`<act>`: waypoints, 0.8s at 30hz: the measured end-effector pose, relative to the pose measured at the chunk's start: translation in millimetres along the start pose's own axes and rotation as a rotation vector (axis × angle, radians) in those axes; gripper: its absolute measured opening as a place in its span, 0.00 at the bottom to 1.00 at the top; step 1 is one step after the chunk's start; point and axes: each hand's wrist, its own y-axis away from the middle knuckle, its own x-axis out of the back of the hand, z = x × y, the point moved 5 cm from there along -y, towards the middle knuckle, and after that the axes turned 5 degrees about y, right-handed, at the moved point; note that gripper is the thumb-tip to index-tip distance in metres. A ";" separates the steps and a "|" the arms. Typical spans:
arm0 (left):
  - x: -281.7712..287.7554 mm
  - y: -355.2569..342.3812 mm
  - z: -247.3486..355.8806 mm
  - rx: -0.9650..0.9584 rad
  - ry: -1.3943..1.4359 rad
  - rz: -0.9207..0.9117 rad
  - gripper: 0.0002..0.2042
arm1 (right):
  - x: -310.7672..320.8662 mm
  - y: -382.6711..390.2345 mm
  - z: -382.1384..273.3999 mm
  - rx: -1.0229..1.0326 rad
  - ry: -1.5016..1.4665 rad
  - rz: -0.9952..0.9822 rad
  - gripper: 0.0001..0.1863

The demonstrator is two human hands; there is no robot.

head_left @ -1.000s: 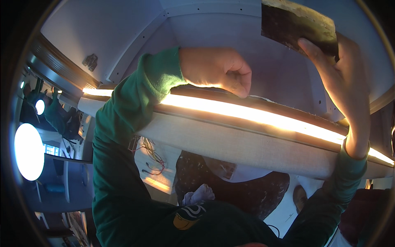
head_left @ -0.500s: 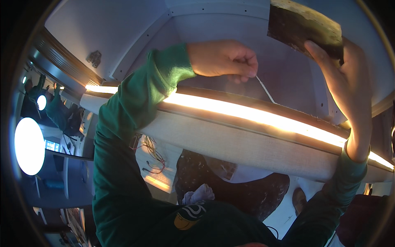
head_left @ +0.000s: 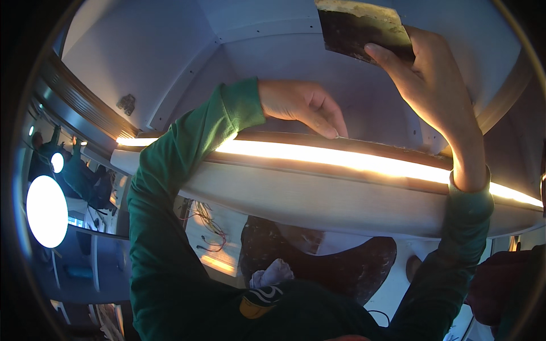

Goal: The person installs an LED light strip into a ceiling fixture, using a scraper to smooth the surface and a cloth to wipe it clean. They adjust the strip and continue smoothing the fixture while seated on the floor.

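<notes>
My left hand (head_left: 300, 107), green-sleeved, is bent over the brown upper edge (head_left: 392, 146) of a curved rail, its fingertips closed on a small end of a thin pale strip (head_left: 339, 136) at that edge. Just below runs a glowing warm light strip (head_left: 313, 157). Higher up on the right, my right hand (head_left: 433, 85) grips a rectangular dark piece of board (head_left: 361, 29) with a mottled yellowish top edge, its thumb resting on the face. The far end of the pale strip is too small to make out.
Pale panels (head_left: 261, 62) with screw holes curve behind the rail, a wooden band (head_left: 85, 96) at left. Below are loose wires (head_left: 207, 219) and a dark speckled piece (head_left: 364, 267). At far left, people (head_left: 79, 170) appear small beside round lights (head_left: 46, 211).
My right hand has moved left and up with the board. My left hand, which held the pale strip raised half a second ago, is lower, down at the rail's edge.
</notes>
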 end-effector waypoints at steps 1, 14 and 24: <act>1.5 -1.9 -4.1 -0.001 -0.001 0.010 0.15 | 1.1 0.6 -0.3 0.012 -0.006 0.034 0.19; -12.1 -11.4 -17.4 -0.023 0.065 0.001 0.12 | 21.5 10.3 4.7 -0.069 0.216 0.043 0.22; 7.2 -21.3 -22.3 -0.214 -0.079 0.032 0.18 | 21.0 25.5 -7.3 -0.279 0.087 -0.269 0.29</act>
